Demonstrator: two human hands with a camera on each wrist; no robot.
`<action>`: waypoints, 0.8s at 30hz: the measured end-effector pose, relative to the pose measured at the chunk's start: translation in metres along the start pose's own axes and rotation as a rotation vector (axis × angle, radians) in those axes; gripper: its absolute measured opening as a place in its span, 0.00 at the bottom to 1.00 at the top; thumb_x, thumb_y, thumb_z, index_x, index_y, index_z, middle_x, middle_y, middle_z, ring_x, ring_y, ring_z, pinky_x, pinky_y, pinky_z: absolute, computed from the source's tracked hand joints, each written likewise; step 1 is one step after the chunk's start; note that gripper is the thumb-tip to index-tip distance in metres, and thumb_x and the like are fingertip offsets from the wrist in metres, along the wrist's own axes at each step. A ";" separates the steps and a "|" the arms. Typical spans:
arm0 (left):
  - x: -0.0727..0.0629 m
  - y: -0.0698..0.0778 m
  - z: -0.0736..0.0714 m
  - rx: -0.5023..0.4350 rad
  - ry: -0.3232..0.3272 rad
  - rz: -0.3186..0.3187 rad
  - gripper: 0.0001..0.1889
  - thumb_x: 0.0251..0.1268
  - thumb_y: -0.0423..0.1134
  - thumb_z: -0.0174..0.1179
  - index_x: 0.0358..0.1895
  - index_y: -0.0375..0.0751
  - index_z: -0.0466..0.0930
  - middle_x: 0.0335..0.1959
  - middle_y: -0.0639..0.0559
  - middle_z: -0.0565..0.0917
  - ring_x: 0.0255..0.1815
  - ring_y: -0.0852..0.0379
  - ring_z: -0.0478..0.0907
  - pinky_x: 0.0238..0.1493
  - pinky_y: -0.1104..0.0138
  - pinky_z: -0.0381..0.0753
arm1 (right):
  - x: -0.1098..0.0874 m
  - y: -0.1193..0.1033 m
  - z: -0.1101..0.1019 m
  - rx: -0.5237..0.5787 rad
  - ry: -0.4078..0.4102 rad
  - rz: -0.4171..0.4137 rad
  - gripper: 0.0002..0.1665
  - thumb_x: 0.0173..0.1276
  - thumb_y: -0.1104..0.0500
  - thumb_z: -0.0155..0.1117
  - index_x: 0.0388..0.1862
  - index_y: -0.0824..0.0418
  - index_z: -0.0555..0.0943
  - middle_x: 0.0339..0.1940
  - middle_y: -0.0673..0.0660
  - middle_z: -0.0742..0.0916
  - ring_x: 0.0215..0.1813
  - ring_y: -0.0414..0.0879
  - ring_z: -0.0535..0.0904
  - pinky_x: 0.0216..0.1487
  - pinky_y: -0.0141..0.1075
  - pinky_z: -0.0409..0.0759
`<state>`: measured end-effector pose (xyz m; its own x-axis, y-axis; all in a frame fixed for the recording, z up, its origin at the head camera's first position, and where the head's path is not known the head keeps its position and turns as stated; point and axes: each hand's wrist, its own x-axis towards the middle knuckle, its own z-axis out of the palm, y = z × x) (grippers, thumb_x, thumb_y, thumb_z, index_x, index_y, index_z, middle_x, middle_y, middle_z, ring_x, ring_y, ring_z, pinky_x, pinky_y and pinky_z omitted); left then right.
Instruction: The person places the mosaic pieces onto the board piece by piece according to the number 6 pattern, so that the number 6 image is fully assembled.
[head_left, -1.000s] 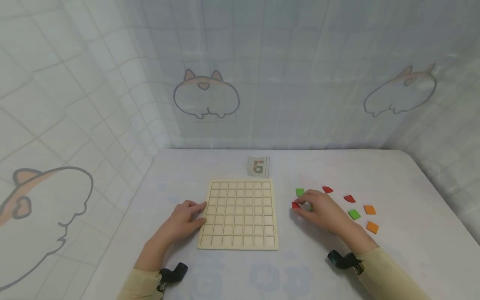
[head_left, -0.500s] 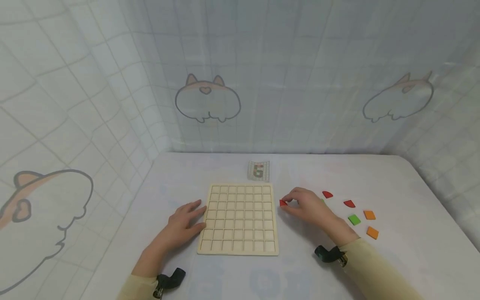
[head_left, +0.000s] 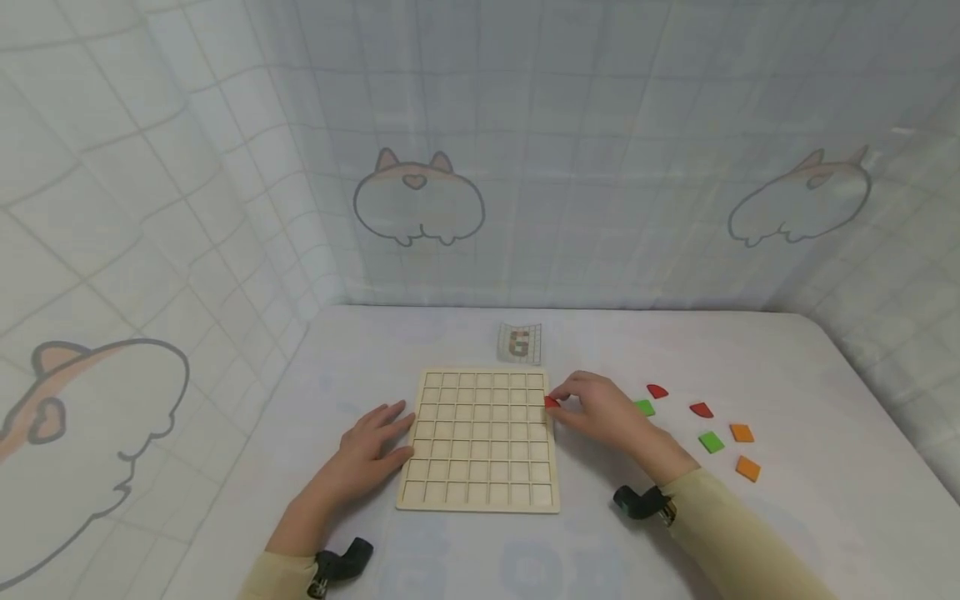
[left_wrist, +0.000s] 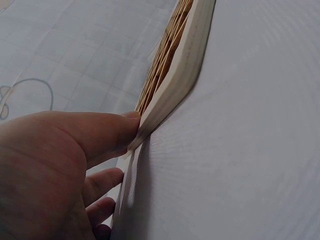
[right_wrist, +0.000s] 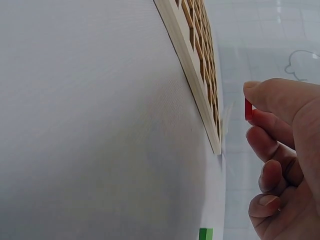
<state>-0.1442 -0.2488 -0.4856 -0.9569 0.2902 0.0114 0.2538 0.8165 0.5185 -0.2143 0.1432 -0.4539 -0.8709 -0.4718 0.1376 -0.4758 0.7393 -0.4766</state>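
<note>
Board (head_left: 481, 430): flat pale wood, ridged into a grid of shallow square cells.
Right hand (head_left: 602, 410): fingers nearly together, pinching a thin red piece (head_left: 551, 402) at the board's right edge.
Left hand (head_left: 367, 450): fingers loosely spread, tips touching the board's left edge.
Bench (head_left: 675, 346): white; curved red wedges (head_left: 702, 410), green squares (head_left: 711, 442), orange squares (head_left: 742, 433) lie flat.
Card (head_left: 519, 344): gridded, blocky figure, G or 6, cannot tell which.
</note>
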 end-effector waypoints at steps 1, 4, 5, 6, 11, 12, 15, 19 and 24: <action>0.000 0.000 0.000 -0.001 0.001 0.001 0.30 0.69 0.49 0.62 0.71 0.44 0.70 0.76 0.45 0.61 0.77 0.39 0.50 0.66 0.33 0.49 | 0.001 0.000 0.000 0.004 0.003 -0.010 0.10 0.62 0.51 0.74 0.41 0.51 0.88 0.38 0.41 0.83 0.40 0.38 0.78 0.43 0.36 0.79; 0.000 0.001 -0.001 0.006 0.004 0.007 0.30 0.69 0.48 0.63 0.71 0.43 0.70 0.76 0.44 0.61 0.76 0.38 0.50 0.65 0.33 0.50 | 0.005 -0.001 0.002 0.003 0.001 -0.017 0.09 0.63 0.51 0.73 0.41 0.50 0.88 0.38 0.41 0.83 0.41 0.37 0.78 0.43 0.35 0.79; 0.000 0.000 -0.001 0.006 0.004 0.006 0.30 0.69 0.48 0.63 0.71 0.43 0.70 0.76 0.44 0.61 0.76 0.38 0.50 0.65 0.32 0.50 | 0.006 -0.001 0.003 0.000 -0.003 -0.012 0.09 0.63 0.51 0.73 0.41 0.50 0.88 0.38 0.41 0.83 0.41 0.37 0.78 0.43 0.35 0.79; 0.000 0.000 0.000 0.009 0.004 0.008 0.30 0.69 0.48 0.63 0.71 0.43 0.70 0.76 0.44 0.61 0.76 0.38 0.51 0.65 0.32 0.50 | 0.007 -0.001 0.004 -0.004 -0.007 -0.009 0.09 0.63 0.50 0.73 0.41 0.50 0.88 0.38 0.41 0.83 0.41 0.37 0.78 0.44 0.35 0.79; 0.000 -0.002 0.001 0.010 -0.004 0.007 0.30 0.69 0.48 0.62 0.71 0.43 0.70 0.76 0.44 0.61 0.76 0.38 0.51 0.64 0.31 0.50 | 0.015 -0.002 0.008 -0.005 -0.023 0.000 0.09 0.63 0.50 0.73 0.41 0.51 0.88 0.39 0.42 0.84 0.42 0.39 0.79 0.44 0.36 0.79; 0.000 -0.002 0.001 0.012 -0.004 0.008 0.30 0.69 0.48 0.62 0.71 0.43 0.70 0.76 0.44 0.61 0.76 0.38 0.51 0.64 0.30 0.50 | 0.016 -0.003 0.009 -0.003 -0.025 -0.001 0.10 0.63 0.51 0.73 0.41 0.51 0.88 0.38 0.42 0.84 0.42 0.39 0.79 0.44 0.36 0.79; 0.000 -0.002 0.001 0.013 -0.004 0.007 0.30 0.69 0.48 0.62 0.71 0.43 0.71 0.76 0.44 0.61 0.76 0.37 0.51 0.64 0.30 0.51 | 0.022 -0.004 0.011 0.004 -0.033 -0.005 0.10 0.63 0.50 0.73 0.41 0.52 0.89 0.38 0.43 0.84 0.42 0.40 0.79 0.45 0.36 0.78; 0.000 -0.001 0.001 0.011 -0.003 -0.002 0.30 0.69 0.48 0.63 0.71 0.43 0.71 0.76 0.44 0.61 0.76 0.37 0.51 0.64 0.30 0.50 | 0.029 -0.007 0.016 0.006 -0.042 -0.025 0.10 0.64 0.50 0.72 0.41 0.52 0.89 0.38 0.43 0.84 0.43 0.40 0.79 0.45 0.37 0.78; 0.000 0.000 0.000 0.003 -0.011 -0.017 0.30 0.69 0.49 0.62 0.71 0.43 0.70 0.76 0.45 0.60 0.77 0.37 0.49 0.64 0.29 0.49 | 0.039 -0.013 0.024 -0.018 -0.063 -0.055 0.07 0.65 0.50 0.71 0.38 0.50 0.89 0.35 0.41 0.83 0.39 0.37 0.77 0.42 0.34 0.77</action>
<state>-0.1439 -0.2488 -0.4854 -0.9595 0.2816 -0.0070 0.2378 0.8228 0.5161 -0.2389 0.1040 -0.4629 -0.8341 -0.5410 0.1080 -0.5254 0.7194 -0.4544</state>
